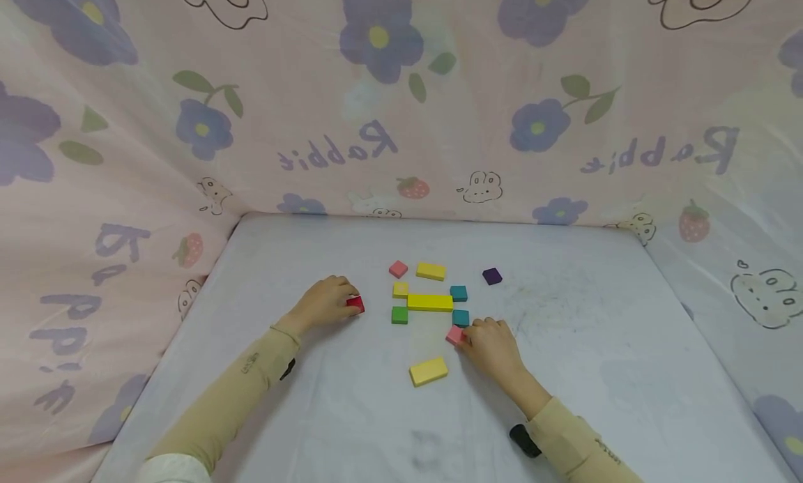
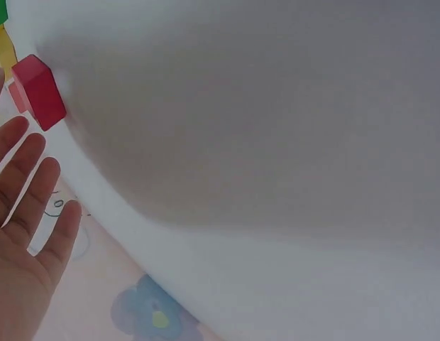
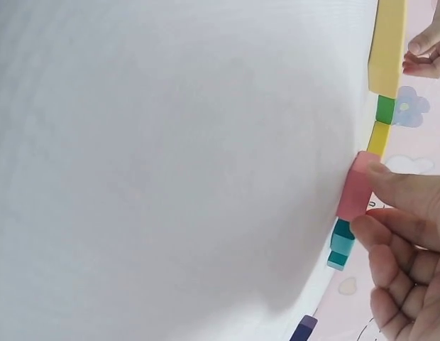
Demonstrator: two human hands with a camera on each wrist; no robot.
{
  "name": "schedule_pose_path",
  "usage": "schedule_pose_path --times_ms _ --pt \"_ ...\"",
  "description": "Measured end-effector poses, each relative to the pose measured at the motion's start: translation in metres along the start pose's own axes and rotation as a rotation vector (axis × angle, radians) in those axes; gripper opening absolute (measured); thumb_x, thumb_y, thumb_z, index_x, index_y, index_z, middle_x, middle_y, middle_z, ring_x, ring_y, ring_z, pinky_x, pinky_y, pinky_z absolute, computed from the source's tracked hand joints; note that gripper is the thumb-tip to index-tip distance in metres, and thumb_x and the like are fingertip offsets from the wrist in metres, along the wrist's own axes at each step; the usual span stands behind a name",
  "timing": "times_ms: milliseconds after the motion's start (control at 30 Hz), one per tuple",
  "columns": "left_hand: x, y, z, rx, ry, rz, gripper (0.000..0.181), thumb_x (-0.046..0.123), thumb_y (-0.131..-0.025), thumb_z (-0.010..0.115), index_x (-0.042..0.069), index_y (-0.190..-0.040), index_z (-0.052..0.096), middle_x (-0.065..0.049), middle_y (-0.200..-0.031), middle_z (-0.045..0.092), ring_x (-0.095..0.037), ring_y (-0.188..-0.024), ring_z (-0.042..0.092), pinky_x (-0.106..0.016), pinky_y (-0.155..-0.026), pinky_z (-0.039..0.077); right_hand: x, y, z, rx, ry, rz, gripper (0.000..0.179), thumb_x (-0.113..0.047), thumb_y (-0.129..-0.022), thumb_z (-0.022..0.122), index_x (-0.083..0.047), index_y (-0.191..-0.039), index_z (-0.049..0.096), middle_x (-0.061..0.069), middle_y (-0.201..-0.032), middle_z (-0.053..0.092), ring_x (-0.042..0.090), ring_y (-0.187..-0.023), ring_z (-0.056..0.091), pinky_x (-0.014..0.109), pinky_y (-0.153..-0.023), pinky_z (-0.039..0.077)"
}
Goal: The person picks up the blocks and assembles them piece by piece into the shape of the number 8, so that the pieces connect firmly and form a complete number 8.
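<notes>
My left hand (image 1: pixel 323 303) is at a red block (image 1: pixel 355 304), thumb and forefinger close around it in the head view. In the left wrist view the fingers of the left hand (image 2: pixel 25 213) are fairly straight and spread, with the red block (image 2: pixel 40 92) just beyond the fingertips. My right hand (image 1: pixel 492 345) pinches a pink block (image 1: pixel 455 335) between thumb and forefinger, beside a teal block (image 1: pixel 461 318). The right wrist view shows the thumb on the pink block (image 3: pixel 356 186), the other fingers curled.
A long yellow block (image 1: pixel 429 302) lies mid-table among green (image 1: pixel 399 316), small yellow (image 1: pixel 400 290) and teal (image 1: pixel 459 293) blocks. Farther back are pink (image 1: pixel 398 269), yellow (image 1: pixel 431 272) and purple (image 1: pixel 492 276) blocks. Another yellow block (image 1: pixel 429 371) lies nearer. Printed curtains (image 1: pixel 439 141) border the table.
</notes>
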State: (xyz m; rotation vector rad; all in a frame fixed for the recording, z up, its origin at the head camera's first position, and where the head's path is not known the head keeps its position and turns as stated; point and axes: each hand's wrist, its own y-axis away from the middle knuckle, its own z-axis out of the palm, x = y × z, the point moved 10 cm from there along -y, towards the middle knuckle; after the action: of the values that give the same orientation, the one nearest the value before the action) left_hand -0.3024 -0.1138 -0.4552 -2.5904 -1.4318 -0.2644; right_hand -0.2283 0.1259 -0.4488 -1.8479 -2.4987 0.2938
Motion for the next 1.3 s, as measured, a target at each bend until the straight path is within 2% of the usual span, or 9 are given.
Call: schedule_pose_path --times_ms 167,467,767,1000,1300 --pt "-0.006 0.006 0.001 -0.007 0.002 -0.025 0.031 0.031 -0.079 0.073 0.01 -0.101 0.07 -0.005 -0.098 0.066 -0.021 -0.088 0.059 -0.037 -0.077 0.05 0.002 -0.001 0.001 -0.017 -0.003 0.011 0.02 -0.026 -0.072 0.079 -0.008 -0.079 0.073 0.001 -0.063 0.058 0.016 -0.06 0.046 0.033 -0.064 0.042" --pt "-0.007 0.012 0.004 -0.004 0.083 -0.057 0.029 0.025 -0.079 0.073 0.007 -0.101 0.069 -0.005 -0.096 0.067 -0.02 -0.088 0.058 -0.038 -0.08 0.049 0.001 -0.001 0.003 -0.042 -0.006 0.016 0.019 -0.026 -0.074 0.078 -0.008 -0.078 0.072 0.0 -0.06 0.054 0.016 -0.06 0.041 0.03 -0.061 0.037" --pt "0.002 0.013 0.01 0.004 0.144 -0.054 0.026 0.026 -0.077 0.074 0.009 -0.095 0.068 -0.002 -0.09 0.065 -0.015 -0.083 0.056 -0.035 -0.078 0.047 0.003 -0.001 0.004 -0.032 -0.002 0.014 0.019 -0.027 -0.073 0.078 -0.009 -0.077 0.072 0.0 -0.059 0.054 0.015 -0.058 0.042 0.03 -0.061 0.039" --pt "0.014 0.012 0.017 -0.034 0.21 -0.064 0.022 0.026 -0.076 0.076 0.011 -0.088 0.066 0.001 -0.084 0.063 -0.011 -0.077 0.051 -0.029 -0.074 0.044 0.004 -0.001 0.005 -0.038 -0.01 0.019 0.019 -0.027 -0.074 0.078 -0.009 -0.077 0.072 -0.001 -0.06 0.054 0.015 -0.059 0.042 0.03 -0.061 0.038" --pt "0.035 0.013 0.02 -0.048 0.213 -0.044 0.02 0.027 -0.075 0.077 0.013 -0.082 0.065 0.003 -0.078 0.06 -0.008 -0.07 0.047 -0.025 -0.067 0.041 0.003 -0.001 0.004 -0.036 -0.008 0.022 0.018 -0.026 -0.075 0.077 -0.008 -0.079 0.072 0.0 -0.061 0.056 0.015 -0.059 0.043 0.03 -0.062 0.039"
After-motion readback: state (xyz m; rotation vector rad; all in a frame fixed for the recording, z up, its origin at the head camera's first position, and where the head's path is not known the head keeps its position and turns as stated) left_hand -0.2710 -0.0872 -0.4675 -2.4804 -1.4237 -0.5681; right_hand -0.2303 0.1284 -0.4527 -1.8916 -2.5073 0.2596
